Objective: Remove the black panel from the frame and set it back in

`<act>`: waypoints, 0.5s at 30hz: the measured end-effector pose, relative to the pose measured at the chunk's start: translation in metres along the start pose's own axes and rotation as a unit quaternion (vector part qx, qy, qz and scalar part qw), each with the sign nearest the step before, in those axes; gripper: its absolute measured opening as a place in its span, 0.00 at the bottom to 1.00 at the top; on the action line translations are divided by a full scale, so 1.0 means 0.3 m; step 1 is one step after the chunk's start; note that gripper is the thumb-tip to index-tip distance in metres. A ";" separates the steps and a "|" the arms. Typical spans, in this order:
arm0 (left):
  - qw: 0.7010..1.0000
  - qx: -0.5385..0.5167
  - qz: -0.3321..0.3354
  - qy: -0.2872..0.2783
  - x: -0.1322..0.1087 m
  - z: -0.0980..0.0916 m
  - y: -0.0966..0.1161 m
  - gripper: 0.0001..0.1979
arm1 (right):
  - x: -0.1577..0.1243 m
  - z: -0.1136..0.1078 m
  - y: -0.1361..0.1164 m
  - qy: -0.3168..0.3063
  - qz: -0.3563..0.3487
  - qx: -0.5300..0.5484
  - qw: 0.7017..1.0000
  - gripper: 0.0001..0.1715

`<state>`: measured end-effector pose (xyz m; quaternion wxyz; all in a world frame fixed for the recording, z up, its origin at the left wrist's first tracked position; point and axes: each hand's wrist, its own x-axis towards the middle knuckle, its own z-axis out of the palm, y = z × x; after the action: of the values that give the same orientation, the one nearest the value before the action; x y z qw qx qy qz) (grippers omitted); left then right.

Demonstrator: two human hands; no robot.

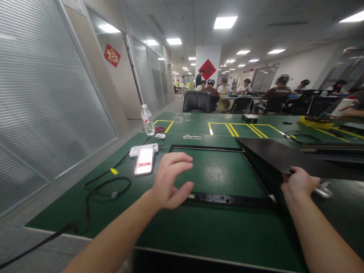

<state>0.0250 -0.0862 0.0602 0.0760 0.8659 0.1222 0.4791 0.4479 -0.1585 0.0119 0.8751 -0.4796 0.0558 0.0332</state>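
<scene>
A thin black rectangular frame [224, 198], like a screen bezel, lies flat on the green table [113, 212]; the tabletop shows through its middle. Over the frame's left side is my left hand [172, 180], its thumb and fingers apart and nothing between them. Whether it touches the frame I cannot tell. To the right, my right hand [300, 182] grips the near edge of a thin dark flat panel [273, 153], which is tilted above the table beyond the frame's right side. Part of a shiny grey object [324, 189] shows behind that hand.
Left of the frame are a lit phone [144, 161], a white power strip [150, 147] and a looping black cable [95, 182]. Behind them stand a water bottle [147, 120] and red-handled scissors [159, 129]. A yellow tray [315, 123] sits far right. Several people work at farther tables.
</scene>
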 end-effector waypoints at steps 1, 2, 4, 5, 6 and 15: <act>0.999 -0.005 0.004 -0.049 -0.003 0.013 -0.023 0.20 | 0.004 0.000 0.004 0.002 0.005 -0.002 1.000 0.31; 0.987 -0.006 -0.004 -0.160 -0.008 0.028 -0.047 0.22 | 0.008 0.000 0.008 0.002 0.011 -0.004 1.000 0.31; 0.950 0.006 -0.052 -0.307 -0.023 0.055 -0.094 0.29 | 0.018 -0.001 0.016 0.003 0.020 -0.006 1.000 0.32; 0.930 0.005 -0.077 -0.360 -0.033 0.067 -0.114 0.31 | 0.023 -0.001 0.019 0.003 0.024 -0.008 1.000 0.32; 0.913 -0.004 -0.098 -0.396 -0.044 0.078 -0.129 0.31 | 0.028 -0.001 0.021 0.004 0.029 -0.011 1.000 0.33; 0.915 -0.062 -0.100 -0.385 -0.086 0.124 -0.124 0.26 | 0.035 0.005 0.036 0.016 0.059 -0.036 0.998 0.31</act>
<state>0.0383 -0.0584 0.0104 0.2180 0.9603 0.1390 0.1048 0.4571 -0.1514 0.0024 0.8528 -0.5072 0.0964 0.0790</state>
